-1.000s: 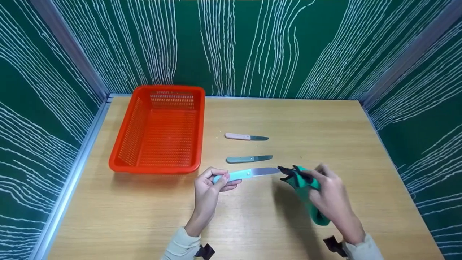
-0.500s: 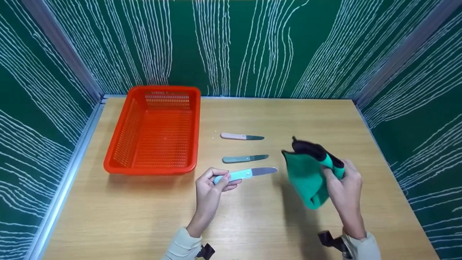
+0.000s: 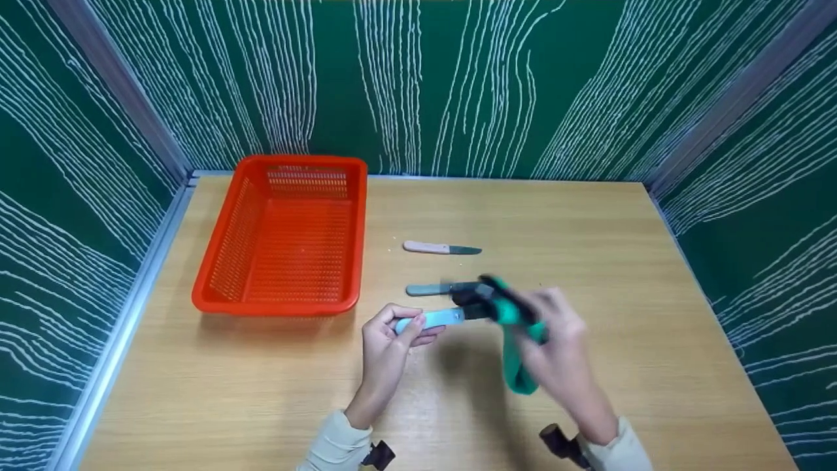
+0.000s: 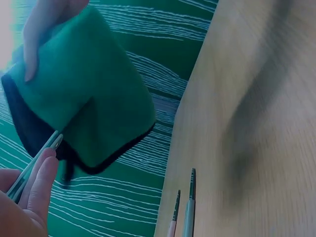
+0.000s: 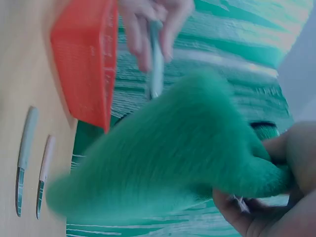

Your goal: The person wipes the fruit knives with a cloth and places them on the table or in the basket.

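My left hand point(image 3: 382, 356) pinches the light-blue handle of a small knife point(image 3: 437, 318) between thumb and fingers, holding it above the table with the blade toward the right. In my right hand point(image 3: 559, 343), blurred by motion, is a green cloth point(image 3: 515, 366) with a black edge. Its bunched upper part overlaps the blade in the head view, hiding the tip. The left wrist view shows the cloth point(image 4: 103, 84) hanging spread just past the knife point(image 4: 37, 165). Seen from the right wrist, the cloth point(image 5: 168, 153) covers the blade's far end.
Two more knives lie on the wooden table point(image 3: 261, 386): one with a pink handle point(image 3: 426, 246), one with a grey-green handle point(image 3: 427, 290). A red plastic basket point(image 3: 278, 309) stands at the left. Green walls with white lines point(image 3: 451, 85) enclose the back and sides.
My right hand moved away rightward with the cloth, unfolding it, then came back left over the knife's blade. My left hand stays nearly in place, still holding the knife.
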A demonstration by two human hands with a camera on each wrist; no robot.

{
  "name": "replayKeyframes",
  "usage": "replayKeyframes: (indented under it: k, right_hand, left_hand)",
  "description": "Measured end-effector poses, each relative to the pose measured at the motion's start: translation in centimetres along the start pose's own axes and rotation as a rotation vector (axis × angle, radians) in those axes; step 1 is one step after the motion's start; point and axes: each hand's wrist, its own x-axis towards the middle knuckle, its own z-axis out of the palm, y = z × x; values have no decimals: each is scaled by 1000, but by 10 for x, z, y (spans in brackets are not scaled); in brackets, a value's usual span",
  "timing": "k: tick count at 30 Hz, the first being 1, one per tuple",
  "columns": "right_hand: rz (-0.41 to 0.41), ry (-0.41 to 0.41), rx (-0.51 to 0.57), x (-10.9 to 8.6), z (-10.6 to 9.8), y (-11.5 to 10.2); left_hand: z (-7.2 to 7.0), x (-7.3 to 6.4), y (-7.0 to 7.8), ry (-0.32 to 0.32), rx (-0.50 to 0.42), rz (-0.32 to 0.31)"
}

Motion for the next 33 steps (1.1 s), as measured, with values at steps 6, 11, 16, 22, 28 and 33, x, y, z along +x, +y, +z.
replayKeyframes:
  k: [6, 11, 16, 22, 28, 33]
  right_hand:
    - [-122, -257, -149, -14, 23, -14]
    - [-168, -314, -308, -18, 29, -16]
    - [-172, -329, -383, -17, 27, -16]
    - [-195, -316, -409, -19, 25, -7]
    - [-157, -322, -397, -18, 21, 4]
    - [-62, -334, -372, -16, 10, 12]
  left_hand:
    - [0, 0, 0, 2, 8, -21]
    - [-1, -1, -1, 12, 13, -31]
    - [-1, -3, 0, -7, -5, -4]
    - [-3, -3, 1, -31, 3, 28]
    - [-7, -1, 3, -34, 9, 4]
    - [-9, -1, 7, -9, 4, -21]
